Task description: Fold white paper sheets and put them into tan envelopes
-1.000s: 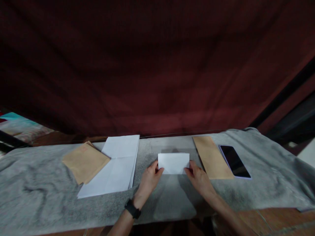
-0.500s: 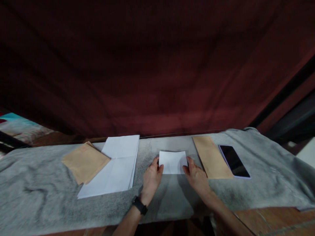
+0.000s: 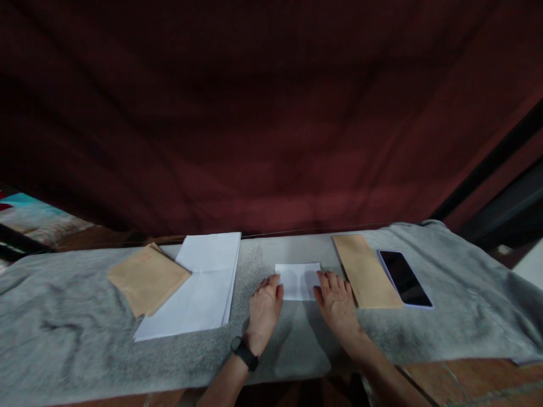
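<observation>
The step in hand looks like pressing the small white paper (image 3: 299, 282) flat. It lies between the left hand (image 3: 265, 308) and right hand (image 3: 338, 308), fingers loosely spread over its side edges; the next move seems to call for even pressure across it.

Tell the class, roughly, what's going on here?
A person's left hand and right hand touch opposite side edges of a small white paper lying on a grey cloth. On the left, brown paper overlaps larger white sheets; on the right lie a brown envelope and a dark-screened phone.
</observation>
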Tool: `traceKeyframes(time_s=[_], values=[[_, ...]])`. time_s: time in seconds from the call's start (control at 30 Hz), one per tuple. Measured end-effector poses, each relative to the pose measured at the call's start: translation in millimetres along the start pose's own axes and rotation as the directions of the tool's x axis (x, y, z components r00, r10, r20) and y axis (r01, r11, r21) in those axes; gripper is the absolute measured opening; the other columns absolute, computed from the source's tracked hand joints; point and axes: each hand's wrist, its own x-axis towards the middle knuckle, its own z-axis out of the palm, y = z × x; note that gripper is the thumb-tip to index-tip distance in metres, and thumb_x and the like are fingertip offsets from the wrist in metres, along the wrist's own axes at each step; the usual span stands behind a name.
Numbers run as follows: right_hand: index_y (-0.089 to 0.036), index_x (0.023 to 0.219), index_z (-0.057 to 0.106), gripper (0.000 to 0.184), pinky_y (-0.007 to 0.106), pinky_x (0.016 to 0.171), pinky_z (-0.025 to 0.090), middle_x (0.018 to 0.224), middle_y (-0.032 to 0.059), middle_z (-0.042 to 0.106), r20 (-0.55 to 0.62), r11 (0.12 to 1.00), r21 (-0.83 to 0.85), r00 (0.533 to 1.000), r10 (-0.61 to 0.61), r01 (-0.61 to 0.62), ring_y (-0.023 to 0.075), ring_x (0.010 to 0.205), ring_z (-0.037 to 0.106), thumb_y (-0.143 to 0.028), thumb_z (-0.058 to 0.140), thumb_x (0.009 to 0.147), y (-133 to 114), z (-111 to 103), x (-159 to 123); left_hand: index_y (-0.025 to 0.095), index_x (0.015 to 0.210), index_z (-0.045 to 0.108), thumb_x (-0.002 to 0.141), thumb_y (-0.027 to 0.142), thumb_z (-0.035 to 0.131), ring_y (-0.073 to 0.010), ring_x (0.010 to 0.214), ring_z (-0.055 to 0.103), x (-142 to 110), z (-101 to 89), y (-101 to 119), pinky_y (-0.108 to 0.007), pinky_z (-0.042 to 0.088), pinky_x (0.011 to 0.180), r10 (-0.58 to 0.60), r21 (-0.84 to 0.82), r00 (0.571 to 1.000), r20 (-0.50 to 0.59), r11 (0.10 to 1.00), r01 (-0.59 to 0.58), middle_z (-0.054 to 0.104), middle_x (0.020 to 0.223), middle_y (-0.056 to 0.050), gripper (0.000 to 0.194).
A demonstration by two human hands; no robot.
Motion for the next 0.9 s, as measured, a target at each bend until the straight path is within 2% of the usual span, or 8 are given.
traceKeyframes(time_s=[0.13,0.23,0.4,0.63,0.83,0.9], values=[[-0.017,0.150,0.044,0.050,0.050,0.113,0.036,0.152,0.0139,0.049,-0.024,0.983,0.122,0.991,-0.135,0.137,0.0290,0.139,0.045,-0.035,0.033,0.105,-7,4,-1,0.022,0.129,0.060,0.102,0.021,0.043,-0.0219,0.105,0.070,-1,1.3,2,-0.032,0.053,0.090,0.044,0.036,0.999,-0.012,0.998,-0.044,0.073,0.115,-0.009,0.032],[-0.015,0.154,0.038,0.054,0.048,0.120,0.029,0.159,0.0121,0.041,0.011,0.970,0.144,0.980,-0.201,0.197,0.0254,0.147,0.035,-0.038,0.032,0.106,-12,11,-5,0.022,0.130,0.058,0.102,0.019,0.041,-0.0212,0.105,0.068,-2,1.6,3,-0.032,0.052,0.091,0.065,0.080,0.998,0.002,0.995,-0.065,0.073,0.113,-0.008,0.033],[-0.013,0.154,0.038,0.055,0.047,0.122,0.027,0.159,0.0128,0.041,0.012,0.978,0.089,0.982,-0.188,0.186,0.0241,0.148,0.034,-0.040,0.034,0.106,-13,19,-12,0.022,0.130,0.058,0.102,0.019,0.039,-0.0223,0.107,0.067,-2,3.5,3,-0.032,0.051,0.092,0.093,0.133,0.996,-0.010,0.987,-0.091,0.071,0.114,-0.009,0.033],[-0.013,0.156,0.035,0.054,0.049,0.123,0.026,0.160,0.0133,0.036,-0.003,0.987,0.081,0.990,-0.140,0.140,0.0260,0.149,0.033,-0.032,0.035,0.105,-11,23,-14,0.020,0.131,0.057,0.103,0.017,0.037,-0.0237,0.105,0.067,-4,5.0,2,-0.034,0.051,0.091,0.112,0.177,0.994,-0.009,0.978,-0.109,0.070,0.115,-0.010,0.034],[-0.013,0.156,0.034,0.057,0.049,0.122,0.027,0.160,0.0154,0.036,0.009,0.990,0.086,0.994,-0.109,0.107,0.0281,0.147,0.037,-0.038,0.037,0.105,-11,25,-15,0.015,0.132,0.058,0.099,0.008,0.038,-0.0301,0.111,0.062,-9,2.2,5,-0.046,0.049,0.099,0.159,0.244,0.985,-0.070,0.960,-0.138,0.066,0.120,-0.016,0.040],[-0.013,0.156,0.034,0.057,0.050,0.122,0.027,0.160,0.0156,0.037,-0.004,0.991,0.073,0.994,-0.110,0.110,0.0281,0.147,0.037,-0.038,0.037,0.105,-11,26,-15,0.015,0.136,0.057,0.097,0.006,0.038,-0.0316,0.121,0.058,-10,4.6,8,-0.050,0.046,0.104,0.221,0.218,0.971,-0.088,0.956,-0.197,0.062,0.130,-0.017,0.044]])
